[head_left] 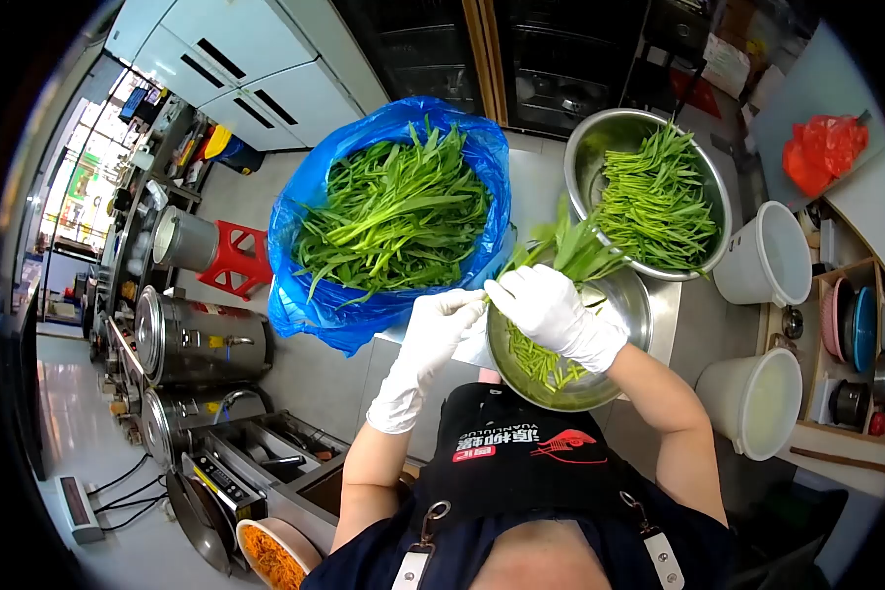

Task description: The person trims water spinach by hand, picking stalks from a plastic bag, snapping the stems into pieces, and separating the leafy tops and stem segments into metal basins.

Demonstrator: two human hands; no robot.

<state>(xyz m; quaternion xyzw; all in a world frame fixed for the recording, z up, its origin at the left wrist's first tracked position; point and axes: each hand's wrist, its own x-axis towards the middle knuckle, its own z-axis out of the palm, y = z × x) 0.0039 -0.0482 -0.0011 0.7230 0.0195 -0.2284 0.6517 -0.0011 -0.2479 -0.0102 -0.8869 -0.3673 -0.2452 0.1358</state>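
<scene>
Both my hands wear white gloves and meet above the left rim of a steel bowl [642, 305]. My right hand [543, 307] is closed around a water spinach stalk [572, 251], whose leaves fan out beyond the knuckles. Fingertips pinched, my left hand [444, 329] is at the stalk's lower end, close to the right fingertips. Cut green stems [536, 364] lie in the bowl below. A blue plastic bag [300, 320] at the left brims with loose water spinach [398, 211]. Trimmed leafy lengths [659, 197] are lined up in a larger steel basin [585, 147].
The bag and bowls stand on a metal table [667, 315]. White buckets [762, 256] are on the right, near shelves with pans. To the left are a red stool [238, 258], large steel pots [202, 339] and a counter. A bowl of orange shreds [270, 556] sits at lower left.
</scene>
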